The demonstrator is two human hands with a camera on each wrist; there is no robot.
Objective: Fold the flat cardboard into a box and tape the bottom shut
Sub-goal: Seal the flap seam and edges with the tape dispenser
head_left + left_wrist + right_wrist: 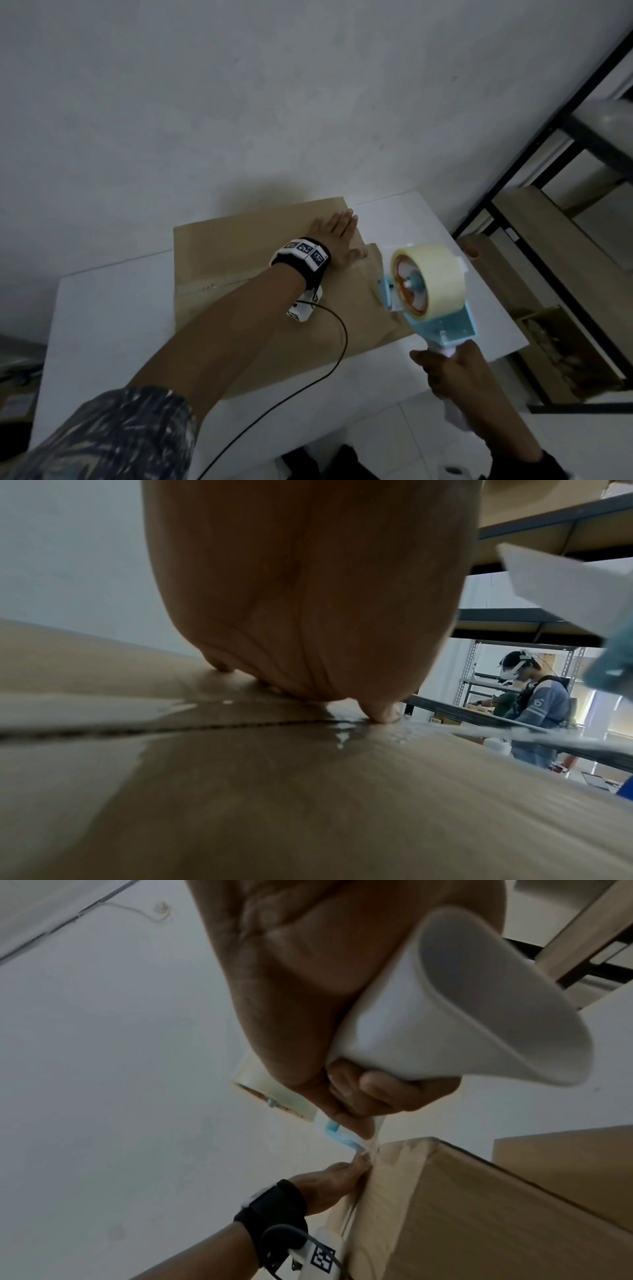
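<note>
A black metal shelving rack (534, 192) with wooden boards stands just to the right of the white tabletop (113, 329), close to its right edge, and a pale wall (239, 102) rises directly behind the far edge. In the left wrist view another person (544, 712) wearing a headset works at more shelving in the background. A black cable (329, 363) runs from the left wrist strap across the cardboard and off the near edge. The cardboard box (260, 308) stands on the tabletop, its closed flaps facing up and covering most of the middle; bare tabletop remains to the left and along the near side. The left hand (337, 240) lies flat on the far flap near the right end, fingers (383, 712) straight and close together, a tip pressing on glossy tape at the seam. The right hand (452, 373) has its fingers wrapped tightly round the white handle of the blue tape dispenser (431, 294), held above the box's right end.
</note>
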